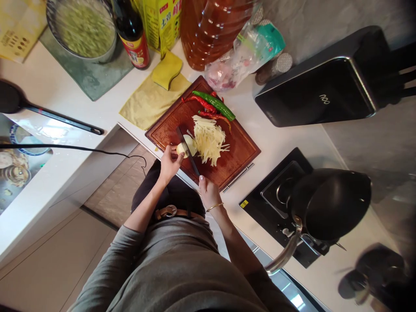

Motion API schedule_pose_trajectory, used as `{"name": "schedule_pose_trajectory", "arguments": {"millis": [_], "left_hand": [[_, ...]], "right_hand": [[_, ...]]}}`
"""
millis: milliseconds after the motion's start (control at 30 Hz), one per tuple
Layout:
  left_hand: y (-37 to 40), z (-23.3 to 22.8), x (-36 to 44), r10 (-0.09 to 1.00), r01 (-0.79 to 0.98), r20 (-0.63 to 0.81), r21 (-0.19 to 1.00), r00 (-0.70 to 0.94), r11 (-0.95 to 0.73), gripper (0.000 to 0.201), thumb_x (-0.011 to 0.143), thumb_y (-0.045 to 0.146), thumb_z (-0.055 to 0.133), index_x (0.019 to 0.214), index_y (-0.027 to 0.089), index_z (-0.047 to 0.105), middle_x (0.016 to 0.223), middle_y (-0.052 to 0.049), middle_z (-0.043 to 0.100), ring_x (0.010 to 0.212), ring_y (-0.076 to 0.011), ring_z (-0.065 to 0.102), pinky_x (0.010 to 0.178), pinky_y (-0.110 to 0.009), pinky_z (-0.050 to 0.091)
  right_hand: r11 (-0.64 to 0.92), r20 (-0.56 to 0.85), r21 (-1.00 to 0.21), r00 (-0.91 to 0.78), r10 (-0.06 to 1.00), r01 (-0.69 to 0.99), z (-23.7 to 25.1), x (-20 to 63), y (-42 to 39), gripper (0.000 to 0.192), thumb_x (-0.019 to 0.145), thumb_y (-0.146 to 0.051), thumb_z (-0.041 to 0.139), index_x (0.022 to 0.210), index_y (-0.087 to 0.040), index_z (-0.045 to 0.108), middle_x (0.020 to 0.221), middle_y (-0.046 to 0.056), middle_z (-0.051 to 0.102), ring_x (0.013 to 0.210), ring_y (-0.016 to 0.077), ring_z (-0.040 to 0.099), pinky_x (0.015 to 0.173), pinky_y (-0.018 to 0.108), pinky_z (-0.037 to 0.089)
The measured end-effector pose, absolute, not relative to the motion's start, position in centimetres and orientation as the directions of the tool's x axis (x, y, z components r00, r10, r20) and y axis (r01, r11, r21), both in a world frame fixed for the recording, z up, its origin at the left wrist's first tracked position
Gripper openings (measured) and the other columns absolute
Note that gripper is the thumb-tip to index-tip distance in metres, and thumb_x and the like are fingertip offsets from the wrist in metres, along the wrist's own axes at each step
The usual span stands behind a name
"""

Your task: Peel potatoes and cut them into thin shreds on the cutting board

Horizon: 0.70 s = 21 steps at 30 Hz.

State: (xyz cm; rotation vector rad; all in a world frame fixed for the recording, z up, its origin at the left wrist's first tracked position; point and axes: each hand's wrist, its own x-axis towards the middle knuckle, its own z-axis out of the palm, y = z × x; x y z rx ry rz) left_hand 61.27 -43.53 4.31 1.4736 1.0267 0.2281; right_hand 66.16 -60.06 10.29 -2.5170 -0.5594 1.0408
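My left hand (169,164) is closed on a pale peeled potato (182,150) near the front edge of the brown cutting board (242,158). In my right hand (209,191) is the handle of a dark-bladed knife (194,164). Its blade stands over the potato, with part of the potato on either side. Whether the edge has gone into it, I cannot tell. Beside the blade lies a heap of pale potato strips (210,139). Behind the heap rest a green chili pepper (214,105) and several red chilies (202,102).
Behind the board are a yellow cloth (146,102), a sauce bottle (134,45), a large oil jug (208,34) and a plastic bag (227,69). A knife block (318,93) and a wok (334,206) on the stove stand right. A bowl (84,32) and spatula (58,116) are left.
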Motion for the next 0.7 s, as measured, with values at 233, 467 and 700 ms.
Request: {"name": "schedule_pose_trajectory", "arguments": {"millis": [233,467,700], "left_hand": [[-43.6,4.4,61.2,0.693,0.457,-0.416,0.879,0.589,0.140,0.030,0.076,0.039,0.064,0.095,0.018,0.052,0.079,-0.002,0.062,0.071,-0.0128,0.062,0.066,-0.024,0.050],[-43.0,4.0,60.6,0.654,0.443,-0.448,0.877,0.609,0.189,0.034,0.075,0.040,0.066,0.100,0.019,0.055,0.083,-0.003,0.065,0.076,-0.0132,0.063,0.067,-0.024,0.050],[-42.5,3.6,60.4,0.642,0.427,-0.455,0.879,0.617,0.212,0.033,0.073,0.037,0.068,0.097,0.018,0.057,0.082,-0.003,0.065,0.073,-0.0125,0.063,0.062,-0.022,0.049]], "right_hand": [[-0.866,-0.574,-0.437,0.666,0.476,0.243,8.2,66.2,-58.2,0.063,0.094,-0.052,0.016,0.078,-0.017,0.065,0.063,0.010,0.066,0.058,0.0175,0.059,0.053,0.025,0.032],[-0.879,-0.560,-0.394,0.688,0.462,0.269,6.2,66.3,-57.2,0.061,0.095,-0.048,0.018,0.089,-0.015,0.068,0.073,0.014,0.070,0.067,0.0213,0.064,0.055,0.026,0.033],[-0.865,-0.544,-0.438,0.694,0.471,0.244,6.2,66.5,-57.5,0.058,0.095,-0.049,0.021,0.083,-0.016,0.067,0.069,0.011,0.068,0.064,0.0187,0.063,0.056,0.025,0.033]]}}
